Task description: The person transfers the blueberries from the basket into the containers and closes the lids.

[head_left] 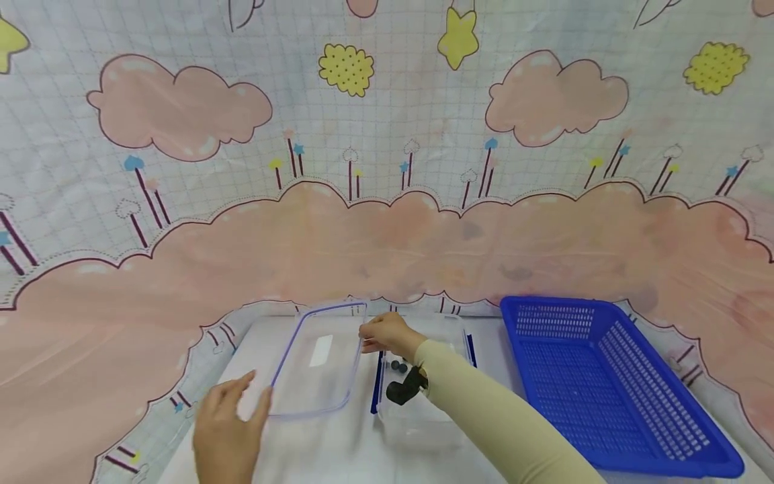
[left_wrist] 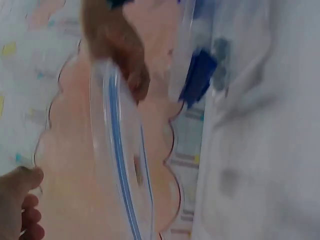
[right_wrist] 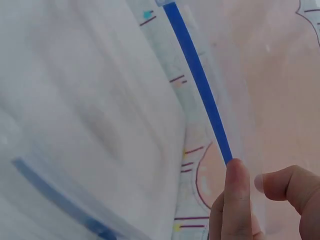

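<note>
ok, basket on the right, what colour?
Solid blue, with perforated mesh walls: the basket shows best in the head view.

I look down on a white tabletop (head_left: 363, 457) draped round its edges and backed by a glossy printed cloth backdrop (head_left: 387, 202), a pale grid pattern scattered with pink clouds (head_left: 181, 107), yellow stars (head_left: 457, 37) and small stemmed hearts. A broad scalloped pink band (head_left: 387, 249) runs across it. Soft, even light falls, leaving a faint sheen on the fabric.
</note>
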A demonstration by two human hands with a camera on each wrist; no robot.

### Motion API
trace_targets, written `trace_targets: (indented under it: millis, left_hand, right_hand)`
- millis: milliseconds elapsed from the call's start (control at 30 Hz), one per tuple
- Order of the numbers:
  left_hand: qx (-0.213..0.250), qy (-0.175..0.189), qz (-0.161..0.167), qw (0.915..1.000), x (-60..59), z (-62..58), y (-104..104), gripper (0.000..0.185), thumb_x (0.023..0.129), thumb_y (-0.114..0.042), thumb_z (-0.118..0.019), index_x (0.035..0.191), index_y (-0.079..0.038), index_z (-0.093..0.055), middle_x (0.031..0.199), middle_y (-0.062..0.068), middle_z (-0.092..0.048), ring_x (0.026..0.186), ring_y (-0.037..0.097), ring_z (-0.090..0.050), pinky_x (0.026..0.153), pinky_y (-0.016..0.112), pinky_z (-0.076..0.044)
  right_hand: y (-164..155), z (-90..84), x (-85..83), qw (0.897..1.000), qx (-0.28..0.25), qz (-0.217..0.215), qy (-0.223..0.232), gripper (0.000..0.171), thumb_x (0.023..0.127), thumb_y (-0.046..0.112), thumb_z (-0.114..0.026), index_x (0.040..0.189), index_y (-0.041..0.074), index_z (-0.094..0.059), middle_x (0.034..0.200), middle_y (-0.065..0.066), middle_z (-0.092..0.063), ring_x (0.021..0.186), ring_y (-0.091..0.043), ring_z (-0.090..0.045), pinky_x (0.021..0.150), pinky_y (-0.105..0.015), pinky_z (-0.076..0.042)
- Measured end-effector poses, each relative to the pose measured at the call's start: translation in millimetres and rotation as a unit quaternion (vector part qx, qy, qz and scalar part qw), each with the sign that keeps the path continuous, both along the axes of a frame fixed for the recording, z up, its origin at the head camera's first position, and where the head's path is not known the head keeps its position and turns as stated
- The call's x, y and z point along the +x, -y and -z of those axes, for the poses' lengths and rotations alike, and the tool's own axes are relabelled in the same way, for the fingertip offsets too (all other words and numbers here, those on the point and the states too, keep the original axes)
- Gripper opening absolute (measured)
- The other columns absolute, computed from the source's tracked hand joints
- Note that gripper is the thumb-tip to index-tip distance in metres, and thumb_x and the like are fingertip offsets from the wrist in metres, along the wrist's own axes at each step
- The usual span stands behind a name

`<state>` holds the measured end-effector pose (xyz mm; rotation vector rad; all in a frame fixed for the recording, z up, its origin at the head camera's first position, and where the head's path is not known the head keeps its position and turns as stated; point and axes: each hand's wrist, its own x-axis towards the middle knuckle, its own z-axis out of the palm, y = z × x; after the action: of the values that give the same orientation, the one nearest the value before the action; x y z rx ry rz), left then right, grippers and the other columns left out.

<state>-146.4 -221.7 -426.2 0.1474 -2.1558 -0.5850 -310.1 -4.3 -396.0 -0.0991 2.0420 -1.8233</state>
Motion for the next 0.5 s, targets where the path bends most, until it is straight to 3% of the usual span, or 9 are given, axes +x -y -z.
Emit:
trace_targets:
  millis: [67,167,267,400,500]
  left_hand:
    - [-0.1,-0.06,0.074,0.9903,-4.1,-2.2,-23,0.047,0.066,-0.022,-0.087,0.109,-0.006,-0.074,0.095,0.009,-0.065,0.086,0.028,-0.06,0.073,0.04,-0.05]
    - [-0.212,-0.076,0.153,0.9623,-9.6,-0.5,-53,0.055,0.06,-0.027,-0.092,0.109,-0.009,-0.075,0.093,0.003,-0.065,0.084,0.022,-0.062,0.07,0.034,-0.055]
    - [-0.253,-0.063,0.166,0.9509,-13.6,4.5,-72,0.055,0.054,-0.019,-0.095,0.104,-0.009,-0.076,0.087,0.0,-0.063,0.077,0.015,-0.06,0.066,0.027,-0.055]
    - [-0.265,-0.062,0.157,0.9495,-16.1,7.8,-79,0.05,0.051,-0.008,-0.094,0.098,-0.005,-0.078,0.076,-0.002,-0.055,0.065,0.009,-0.048,0.056,0.019,-0.049]
    - [-0.255,-0.09,0.15,0.9509,-16.0,1.8,-81,0.044,0.055,-0.007,-0.09,0.096,-0.004,-0.077,0.072,-0.001,-0.051,0.061,0.008,-0.043,0.05,0.017,-0.046]
  right_hand:
    - [-5,-0.7,-1.8,1.0,0.003,0.015,-0.002,0.022,0.087,0.001,-0.061,0.103,-0.013,-0.065,0.101,-0.017,-0.063,0.073,-0.016,-0.066,0.075,-0.029,-0.06]
    - [-9,0.0,-3.0,1.0,-0.009,0.03,0.004,0.021,0.087,0.0,-0.06,0.104,-0.013,-0.063,0.097,-0.015,-0.061,0.073,-0.017,-0.065,0.073,-0.028,-0.06]
    - [-10,1.7,-3.2,0.999,-0.025,0.037,0.01,0.019,0.086,-0.002,-0.061,0.101,-0.014,-0.063,0.089,-0.011,-0.058,0.071,-0.016,-0.063,0.071,-0.027,-0.06]
    - [-12,4.5,-4.6,0.998,-0.043,0.039,0.016,0.023,0.088,-0.001,-0.061,0.106,-0.016,-0.063,0.09,-0.011,-0.056,0.071,-0.015,-0.06,0.071,-0.026,-0.06]
    - [-14,5.8,-7.0,0.992,-0.106,0.055,0.038,0.029,0.093,0.003,-0.06,0.116,-0.015,-0.058,0.098,-0.014,-0.055,0.075,-0.016,-0.058,0.08,-0.03,-0.059]
